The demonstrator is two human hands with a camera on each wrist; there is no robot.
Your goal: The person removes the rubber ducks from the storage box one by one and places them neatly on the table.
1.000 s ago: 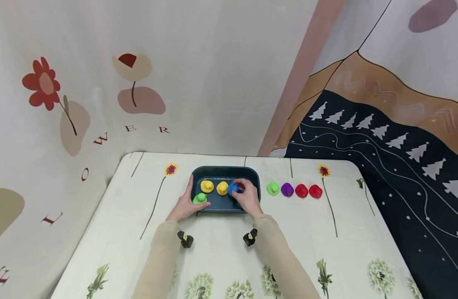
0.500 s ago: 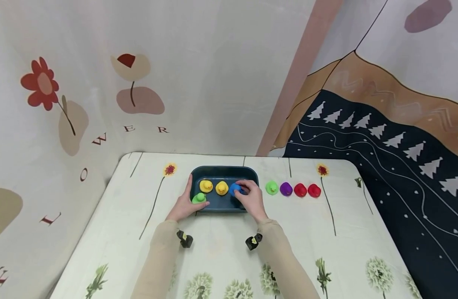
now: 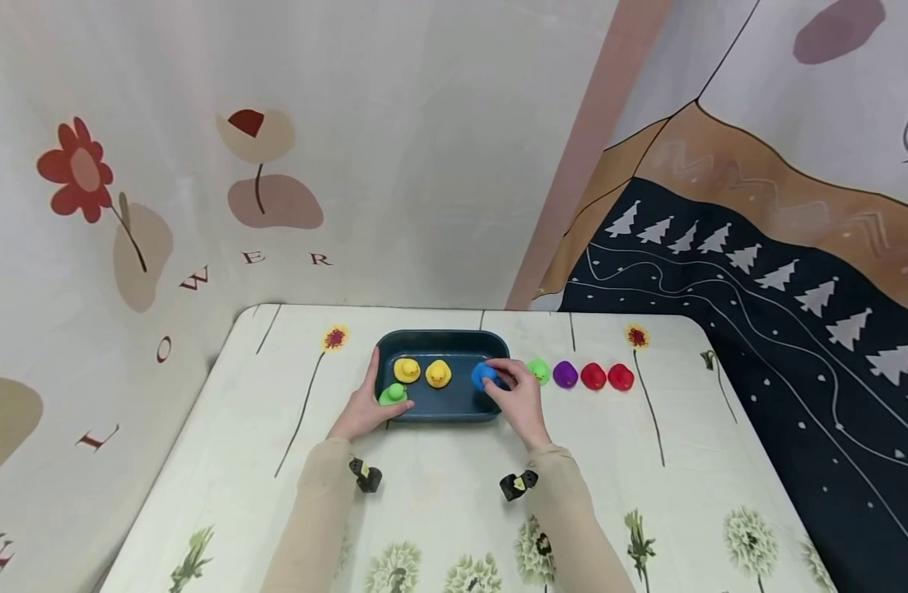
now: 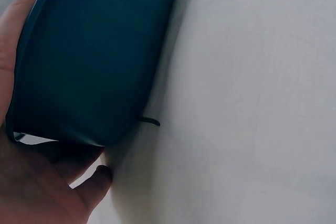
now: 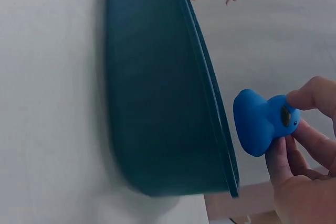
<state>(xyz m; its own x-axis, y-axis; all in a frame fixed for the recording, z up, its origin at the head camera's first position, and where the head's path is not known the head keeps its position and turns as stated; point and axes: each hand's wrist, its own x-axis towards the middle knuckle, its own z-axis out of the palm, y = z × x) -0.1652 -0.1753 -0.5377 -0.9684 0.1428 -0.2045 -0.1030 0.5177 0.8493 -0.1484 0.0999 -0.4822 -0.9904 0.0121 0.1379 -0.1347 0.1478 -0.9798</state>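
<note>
Between thumb and fingers, my right hand (image 3: 523,401) pinches a blue rubber duck (image 3: 483,375) over the right part of a dark teal tray (image 3: 446,410). In the right wrist view the blue duck (image 5: 254,121) shows above the tray's rim (image 5: 212,93), its head between the fingertips. My left hand (image 3: 359,410) grips the tray's left end, thumb across the near rim and fingers along the outside. Inside the tray are two yellow ducks (image 3: 438,375) and, by the left thumb, a green duck (image 3: 394,394). The left wrist view shows only the tray's outer wall (image 4: 94,61) and that hand.
To the right of the tray, a light green duck (image 3: 538,371), a purple duck (image 3: 565,375) and two red ducks (image 3: 593,376) stand in a row on the flower-print tablecloth (image 3: 439,486). A printed curtain (image 3: 424,206) hangs behind the table.
My right hand has moved right with the blue duck, from beside the yellow duck toward the tray's right end. My left hand stays on the tray.
</note>
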